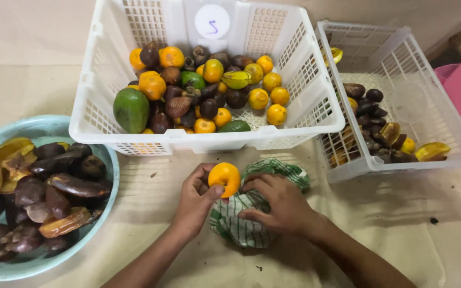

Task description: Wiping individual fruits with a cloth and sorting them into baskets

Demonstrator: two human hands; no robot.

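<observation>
Head view: left hand [196, 200] fingers clamp a round orange fruit [225, 177] against the green-checked cloth [241, 221]; right hand [281, 208] fingers spread on the cloth; many fruits fill the large white plastic basket [209, 140] behind the cloth.

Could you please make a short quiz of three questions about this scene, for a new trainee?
1. True or false: the left hand holds a small round orange fruit over the green and white checked cloth.
2. Multiple choice: the right hand rests on A) the round pale blue plastic basin, B) the checked cloth, C) the large white plastic lattice basket.
3. Fill in: the big green oval fruit lies at the ___ side of the large basket, as seen in the head view.

Key: 1 true; 2 B; 3 left.
</observation>
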